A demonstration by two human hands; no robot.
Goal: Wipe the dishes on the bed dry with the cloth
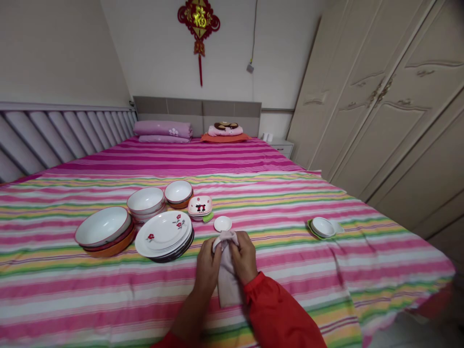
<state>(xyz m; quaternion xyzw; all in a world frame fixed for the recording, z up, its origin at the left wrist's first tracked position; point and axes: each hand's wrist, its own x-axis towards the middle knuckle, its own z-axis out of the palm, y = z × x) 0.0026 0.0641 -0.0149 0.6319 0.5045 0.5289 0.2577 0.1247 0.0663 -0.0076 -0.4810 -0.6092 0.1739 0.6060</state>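
My left hand (207,265) and my right hand (245,257) are both closed, side by side, on a pale pinkish cloth (229,287). The cloth hangs down between my wrists, its top bunched at my fingertips. A white curved edge shows by my left fingers; I cannot tell whether it is a small dish or part of the cloth. Just beyond my hands lies a small white saucer (222,223). To the left of them is a stack of plates (163,234) with red flowers on the top one. Square pink-rimmed bowls (200,205) are stacked behind it.
Large bowls (103,226), medium bowls (145,200) and smaller bowls (179,191) stand in stacks at the left. Small white and green dishes (323,227) sit apart on the right. All rest on a striped sheet (282,285) over the bed. A wardrobe (384,111) stands to the right.
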